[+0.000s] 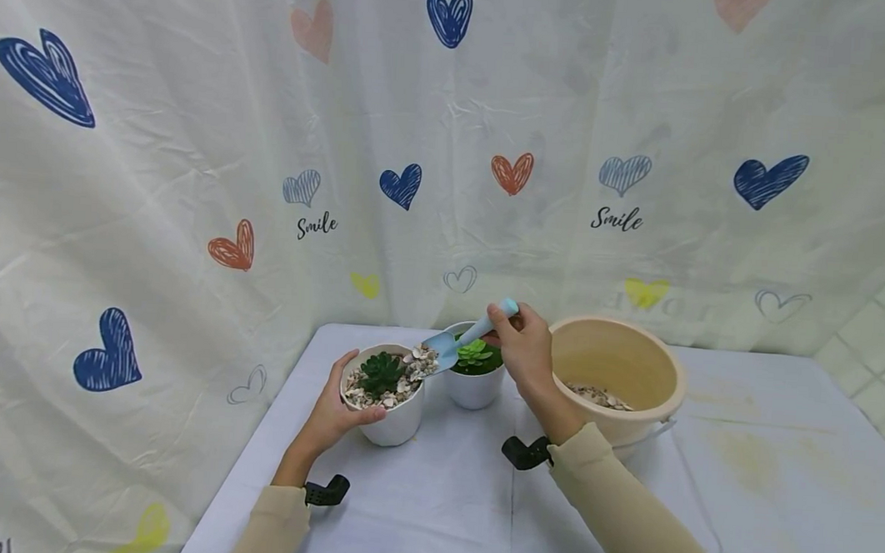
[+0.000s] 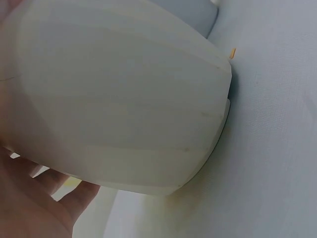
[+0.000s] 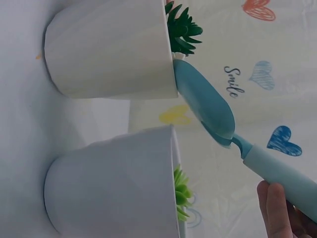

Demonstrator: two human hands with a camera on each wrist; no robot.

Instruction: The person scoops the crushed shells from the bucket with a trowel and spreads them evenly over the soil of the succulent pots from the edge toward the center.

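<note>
A white flowerpot [image 1: 393, 426] holds a dark green succulent [image 1: 381, 373] and mixed pale pebbles. My left hand [image 1: 336, 409] grips this pot at its left side, thumb across the front of the rim; in the left wrist view its white wall [image 2: 124, 99] fills much of the picture. My right hand [image 1: 526, 348] holds a light blue trowel [image 1: 477, 332] by the handle. The blade slants down to the pot's right rim, with pebbles [image 1: 421, 361] at its tip. From the right wrist, the blade's underside [image 3: 205, 101] appears against or very near the rim.
Just behind and right stands a second white pot [image 1: 474, 391] with a bright green succulent [image 1: 476, 355]. A cream bucket [image 1: 611, 356] with pebbles [image 1: 599, 397] at its bottom stands to the right, beside my right forearm. A heart-printed curtain [image 1: 449, 143] hangs behind the white-covered table [image 1: 439, 493].
</note>
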